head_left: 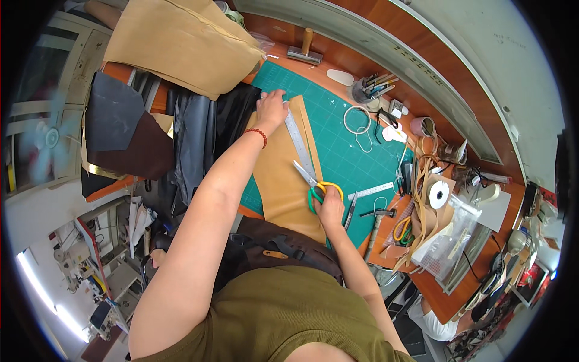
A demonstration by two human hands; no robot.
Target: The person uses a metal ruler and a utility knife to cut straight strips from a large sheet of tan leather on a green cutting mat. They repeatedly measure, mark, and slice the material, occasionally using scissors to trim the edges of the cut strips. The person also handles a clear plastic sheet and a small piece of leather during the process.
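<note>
A long piece of tan leather [277, 181] lies over the green cutting mat, its near end reaching the front edge by my body. Along its right part rests a steel ruler [296, 136], slanting down to the right. My left hand [272, 113] is closed on the ruler's far end, with its fingers bent over the leather's far edge. In my right hand [330, 208] is a pair of scissors [307, 176] with one yellow and one green handle loop. Their blades point away and to the left, above the leather and beside the ruler.
Dark leather rolls [194, 127] and a tan leather stack [181, 45] lie to the left. On the cutting mat [338, 120] are a short ruler [371, 190] and a pen-like tool [350, 211]. A pen cup [367, 90], a roller [305, 54] and a white spool [439, 194] stand around it.
</note>
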